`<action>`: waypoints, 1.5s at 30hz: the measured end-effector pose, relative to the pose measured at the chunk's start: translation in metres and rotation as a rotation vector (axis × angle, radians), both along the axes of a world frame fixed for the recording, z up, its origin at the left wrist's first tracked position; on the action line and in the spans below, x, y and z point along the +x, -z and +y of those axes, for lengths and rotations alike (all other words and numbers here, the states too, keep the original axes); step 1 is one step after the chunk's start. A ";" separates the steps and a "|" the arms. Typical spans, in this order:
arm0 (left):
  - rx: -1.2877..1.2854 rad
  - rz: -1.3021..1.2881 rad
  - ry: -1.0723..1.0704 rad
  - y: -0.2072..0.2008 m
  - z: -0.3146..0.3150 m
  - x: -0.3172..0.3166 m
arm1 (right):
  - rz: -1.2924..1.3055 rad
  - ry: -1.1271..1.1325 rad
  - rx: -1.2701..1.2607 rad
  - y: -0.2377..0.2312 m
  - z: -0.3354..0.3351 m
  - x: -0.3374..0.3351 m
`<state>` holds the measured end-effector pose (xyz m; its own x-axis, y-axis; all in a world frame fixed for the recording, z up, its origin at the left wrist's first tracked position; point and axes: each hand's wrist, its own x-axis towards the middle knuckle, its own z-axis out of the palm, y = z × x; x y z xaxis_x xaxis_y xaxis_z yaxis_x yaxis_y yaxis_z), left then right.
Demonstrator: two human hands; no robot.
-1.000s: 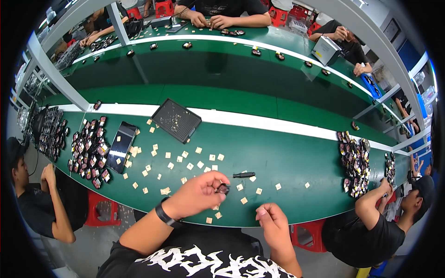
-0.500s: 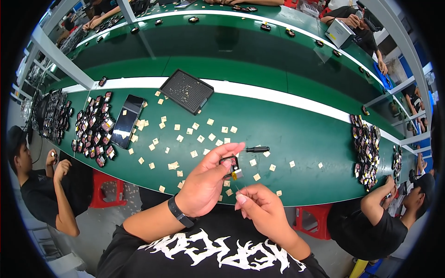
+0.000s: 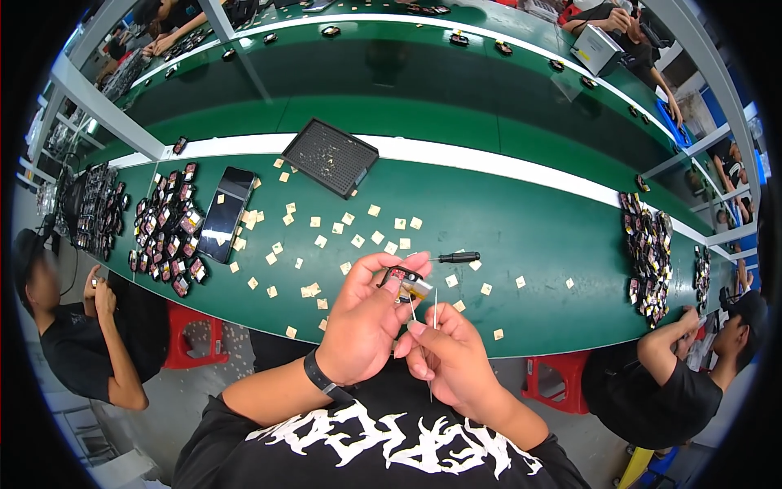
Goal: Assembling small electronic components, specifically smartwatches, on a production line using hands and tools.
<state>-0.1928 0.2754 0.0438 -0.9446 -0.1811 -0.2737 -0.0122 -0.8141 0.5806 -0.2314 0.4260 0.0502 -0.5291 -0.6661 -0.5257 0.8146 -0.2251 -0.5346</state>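
Two hands together | left hand (image 3: 366, 322) pinches small black-framed part (image 3: 405, 283) | right hand (image 3: 452, 359) grips thin tweezers (image 3: 433, 314)

Bare green table (image 3: 529, 212) right of the hands w/ only a few paper squares (image 3: 486, 288), a screwdriver (image 3: 456, 257) just ahead of them, while left is crowded: squares, phone (image 3: 226, 213), pile of small parts (image 3: 167, 228), black tray (image 3: 329, 156) farther back.
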 end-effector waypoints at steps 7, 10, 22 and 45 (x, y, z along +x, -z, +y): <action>-0.010 0.078 -0.005 0.009 -0.001 0.006 | -0.178 -0.018 -0.128 0.006 -0.001 -0.005; -0.112 0.190 -0.017 0.019 -0.002 0.005 | -0.181 -0.044 -0.149 0.004 0.000 -0.005; -0.168 0.204 -0.057 0.026 0.002 0.006 | -0.209 0.055 -0.123 0.007 -0.005 -0.003; -0.272 -0.062 0.064 0.020 -0.009 0.017 | 1.345 0.039 0.548 0.013 -0.009 -0.024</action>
